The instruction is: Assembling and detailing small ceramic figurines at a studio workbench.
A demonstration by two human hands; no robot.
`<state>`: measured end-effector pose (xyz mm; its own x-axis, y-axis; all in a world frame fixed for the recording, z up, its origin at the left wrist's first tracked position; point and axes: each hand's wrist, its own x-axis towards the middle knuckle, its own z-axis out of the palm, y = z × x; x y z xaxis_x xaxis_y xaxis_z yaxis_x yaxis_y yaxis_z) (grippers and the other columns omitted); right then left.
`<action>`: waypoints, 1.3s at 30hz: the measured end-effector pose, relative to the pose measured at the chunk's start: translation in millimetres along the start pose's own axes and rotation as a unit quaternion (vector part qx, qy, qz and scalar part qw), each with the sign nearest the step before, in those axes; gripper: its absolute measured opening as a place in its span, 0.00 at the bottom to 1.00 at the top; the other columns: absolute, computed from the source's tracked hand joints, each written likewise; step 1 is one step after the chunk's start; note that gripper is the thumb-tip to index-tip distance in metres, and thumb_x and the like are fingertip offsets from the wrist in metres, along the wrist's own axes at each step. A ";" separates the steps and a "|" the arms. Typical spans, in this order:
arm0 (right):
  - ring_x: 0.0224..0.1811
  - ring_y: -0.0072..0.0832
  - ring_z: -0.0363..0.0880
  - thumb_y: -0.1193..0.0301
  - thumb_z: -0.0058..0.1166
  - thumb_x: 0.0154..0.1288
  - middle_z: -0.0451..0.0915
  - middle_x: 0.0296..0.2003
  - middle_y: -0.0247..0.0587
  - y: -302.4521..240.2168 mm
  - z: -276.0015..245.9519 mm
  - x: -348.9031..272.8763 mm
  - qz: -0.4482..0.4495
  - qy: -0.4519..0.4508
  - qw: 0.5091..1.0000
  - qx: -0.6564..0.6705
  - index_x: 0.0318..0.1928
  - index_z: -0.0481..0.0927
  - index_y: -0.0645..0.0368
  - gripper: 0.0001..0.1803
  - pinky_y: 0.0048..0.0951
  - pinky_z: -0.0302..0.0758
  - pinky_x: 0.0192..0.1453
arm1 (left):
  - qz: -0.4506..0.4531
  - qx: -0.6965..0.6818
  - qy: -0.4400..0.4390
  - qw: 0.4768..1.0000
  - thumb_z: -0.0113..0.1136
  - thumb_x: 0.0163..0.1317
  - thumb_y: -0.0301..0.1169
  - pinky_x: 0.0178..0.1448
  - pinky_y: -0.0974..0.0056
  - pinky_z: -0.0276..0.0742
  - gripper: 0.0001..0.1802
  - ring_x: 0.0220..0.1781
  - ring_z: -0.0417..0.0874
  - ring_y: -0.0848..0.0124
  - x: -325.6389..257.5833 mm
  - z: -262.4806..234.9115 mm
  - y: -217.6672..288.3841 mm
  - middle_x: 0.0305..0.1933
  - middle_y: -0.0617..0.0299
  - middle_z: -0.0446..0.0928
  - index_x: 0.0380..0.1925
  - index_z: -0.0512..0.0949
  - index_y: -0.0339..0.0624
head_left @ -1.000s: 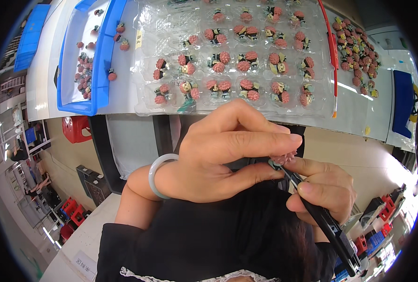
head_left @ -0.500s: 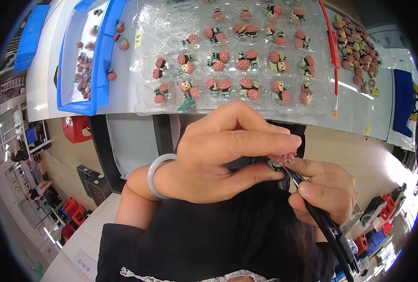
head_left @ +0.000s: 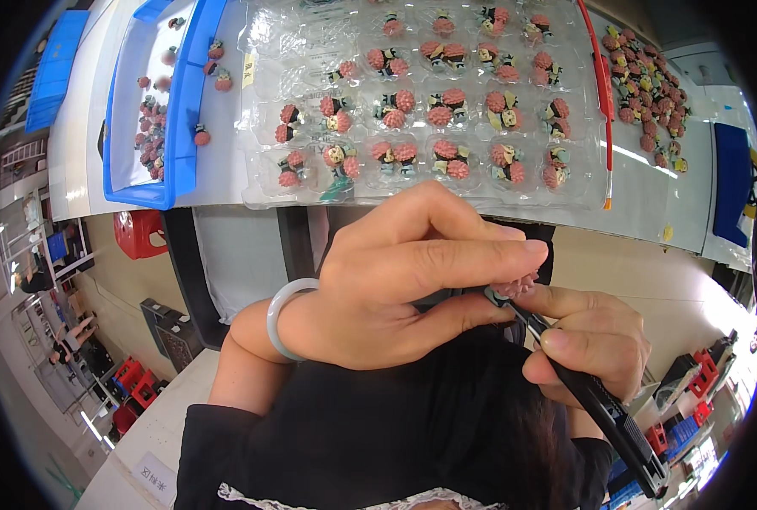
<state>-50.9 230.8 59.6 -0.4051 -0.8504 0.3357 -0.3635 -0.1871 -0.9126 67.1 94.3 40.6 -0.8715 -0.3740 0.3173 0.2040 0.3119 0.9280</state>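
Note:
In front of my chest, my left hand [head_left: 395,280] pinches a small figurine [head_left: 520,286] with pink, bumpy hair and a pale green part below. The fingers cover much of it. My right hand [head_left: 600,340] grips a slim black utility knife [head_left: 595,395], its handle slanting down to the lower right. The knife's narrow tip touches or nearly touches the figurine's lower side; exact contact is hard to make out. A clear plastic tray [head_left: 268,85] lies on the table just beyond my hands, many of its hollows filled with similar pink-haired figurines.
On the left stands a blue bin [head_left: 189,102] with loose figurines inside and several on its rim. A heap of figurines [head_left: 651,98] lies at the far right. Along the tray's right edge runs a thin red stick [head_left: 606,127]. A red stool [head_left: 138,235] stands below the table.
The knife's rear end has swung slightly to the right and up. Both hands keep almost the same place, still holding the figurine and the knife.

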 end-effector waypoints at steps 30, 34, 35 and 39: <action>0.29 0.40 0.79 0.64 0.55 0.54 0.69 0.18 0.33 2.8 -6.1 -6.2 -0.042 -0.036 0.998 -0.003 0.37 0.66 0.56 0.15 0.28 0.75 0.25 | -0.091 -0.272 0.019 0.958 0.66 0.39 0.19 0.41 0.68 0.75 0.22 0.37 0.77 0.66 -5.6 7.6 -8.1 0.41 0.48 0.70 0.38 0.72 0.35; 0.32 0.42 0.79 0.66 0.55 0.54 0.69 0.21 0.34 -0.2 -5.5 -5.3 -0.028 -0.044 0.999 -0.012 0.37 0.66 0.56 0.14 0.29 0.75 0.26 | -0.069 -0.255 0.018 0.964 0.65 0.39 0.18 0.41 0.66 0.77 0.22 0.36 0.78 0.64 -4.9 8.0 -9.0 0.41 0.47 0.70 0.38 0.71 0.35; 0.30 0.42 0.79 0.71 0.59 0.46 0.70 0.18 0.34 -0.6 -4.7 -3.3 -0.031 -0.033 0.999 0.002 0.36 0.68 0.57 0.17 0.28 0.74 0.22 | -0.061 -0.239 0.016 0.969 0.65 0.39 0.18 0.40 0.66 0.78 0.22 0.36 0.78 0.64 -5.0 8.3 -9.8 0.41 0.47 0.70 0.38 0.71 0.35; 0.29 0.42 0.80 0.76 0.64 0.37 0.72 0.17 0.34 -0.7 -2.7 -0.8 -0.038 -0.034 0.999 -0.017 0.36 0.71 0.58 0.21 0.25 0.73 0.18 | -0.043 -0.182 0.005 0.982 0.65 0.39 0.18 0.39 0.66 0.78 0.22 0.36 0.78 0.63 -6.6 3.1 -12.3 0.40 0.46 0.71 0.37 0.71 0.35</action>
<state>-52.6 233.0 60.6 -0.3179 -0.8660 0.3860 -0.4203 -0.2362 -0.8761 68.9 95.6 26.5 -0.8886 -0.3939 0.2351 0.2776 -0.0537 0.9592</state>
